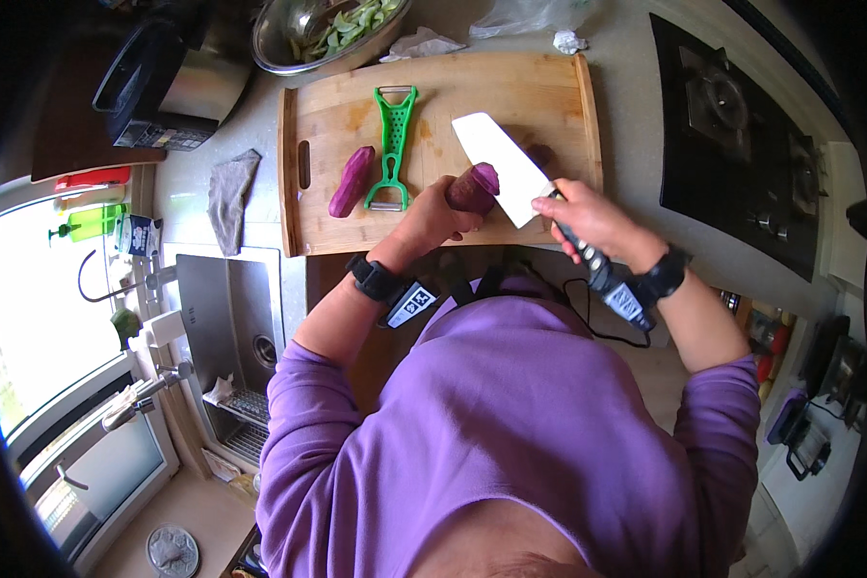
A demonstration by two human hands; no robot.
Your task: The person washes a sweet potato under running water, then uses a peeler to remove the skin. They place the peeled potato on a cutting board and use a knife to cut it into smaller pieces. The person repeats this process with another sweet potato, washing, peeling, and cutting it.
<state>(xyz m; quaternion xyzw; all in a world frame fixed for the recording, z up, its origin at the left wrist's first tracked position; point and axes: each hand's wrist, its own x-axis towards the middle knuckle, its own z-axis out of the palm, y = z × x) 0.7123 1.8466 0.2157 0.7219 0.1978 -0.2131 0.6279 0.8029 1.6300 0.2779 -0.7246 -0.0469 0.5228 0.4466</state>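
My left hand (426, 220) grips an unpeeled purple sweet potato (470, 193) above the near edge of the wooden cutting board (328, 111); its upper end is cut, showing bright purple flesh. In my right hand (597, 222) is the handle of a kitchen knife (506, 169). The broad pale blade tilts up and left, close beside the cut end. A peeled purple sweet potato (352, 181) lies on the board's left part. Between it and my left hand rests a green peeler (393, 144). Something dark (541, 154) shows behind the blade, partly hidden.
A steel bowl of green leafy pieces (352, 29) stands beyond the board. Left are a grey cloth (229, 200), a sink (223, 308) and a dark appliance (178, 87). A black gas stove (732, 144) sits at the right. Crumpled tissue (422, 45) lies behind the board.
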